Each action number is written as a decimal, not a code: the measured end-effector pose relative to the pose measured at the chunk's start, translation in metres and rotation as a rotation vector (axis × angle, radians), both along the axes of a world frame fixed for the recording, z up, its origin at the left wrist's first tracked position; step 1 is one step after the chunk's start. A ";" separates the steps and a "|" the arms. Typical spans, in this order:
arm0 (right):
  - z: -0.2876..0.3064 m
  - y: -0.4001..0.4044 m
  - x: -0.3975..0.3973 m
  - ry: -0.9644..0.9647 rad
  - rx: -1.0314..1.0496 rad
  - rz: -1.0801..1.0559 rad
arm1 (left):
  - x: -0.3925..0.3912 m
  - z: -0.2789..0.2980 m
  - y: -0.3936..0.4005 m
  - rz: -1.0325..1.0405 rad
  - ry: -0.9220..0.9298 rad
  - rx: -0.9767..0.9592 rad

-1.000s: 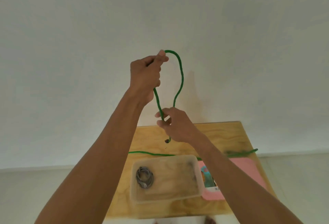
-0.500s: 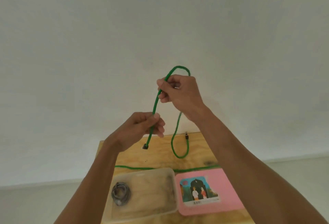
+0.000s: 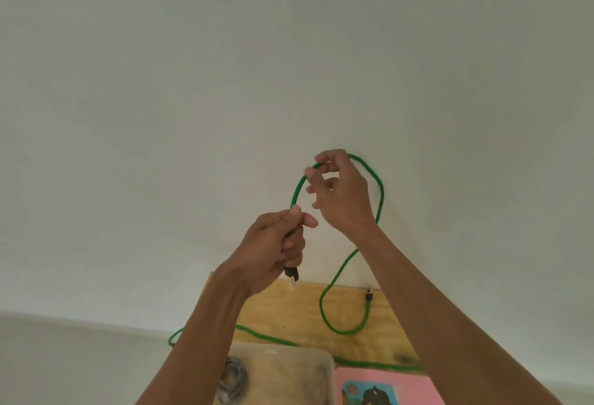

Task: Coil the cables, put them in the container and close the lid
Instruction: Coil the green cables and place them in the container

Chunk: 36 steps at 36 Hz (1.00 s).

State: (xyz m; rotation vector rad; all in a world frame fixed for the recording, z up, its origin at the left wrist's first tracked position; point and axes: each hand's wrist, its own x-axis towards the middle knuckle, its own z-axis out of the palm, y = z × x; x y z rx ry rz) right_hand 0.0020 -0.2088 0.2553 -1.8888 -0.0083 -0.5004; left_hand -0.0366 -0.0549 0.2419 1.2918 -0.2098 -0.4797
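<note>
A green cable [image 3: 381, 199] arcs up in front of the wall. My left hand [image 3: 273, 250] grips it near its black plug end, which sticks out below the fist. My right hand [image 3: 340, 192], higher and to the right, pinches the cable at the top of the loop between thumb and fingers. From there the cable hangs down, curves on the wooden table [image 3: 305, 314] and runs off the left edge. A clear plastic container [image 3: 324, 369] stands at the table's front, with a coiled grey cable [image 3: 232, 379] inside. Its pink lid [image 3: 411, 385] lies to its right.
A white wall fills the view behind the table. The green cable's other black plug [image 3: 369, 295] lies at the table's far edge. The pink lid bears a picture label [image 3: 373, 393]. Pale floor lies to the left of the table.
The camera has tilted up and the table sits lower in view. Both hands rose slightly. My right hand slid along the cable, widening the loop between the hands.
</note>
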 end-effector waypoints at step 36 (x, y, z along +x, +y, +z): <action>-0.018 0.015 -0.026 0.056 0.086 0.004 | 0.094 0.051 -0.018 0.152 -0.402 0.040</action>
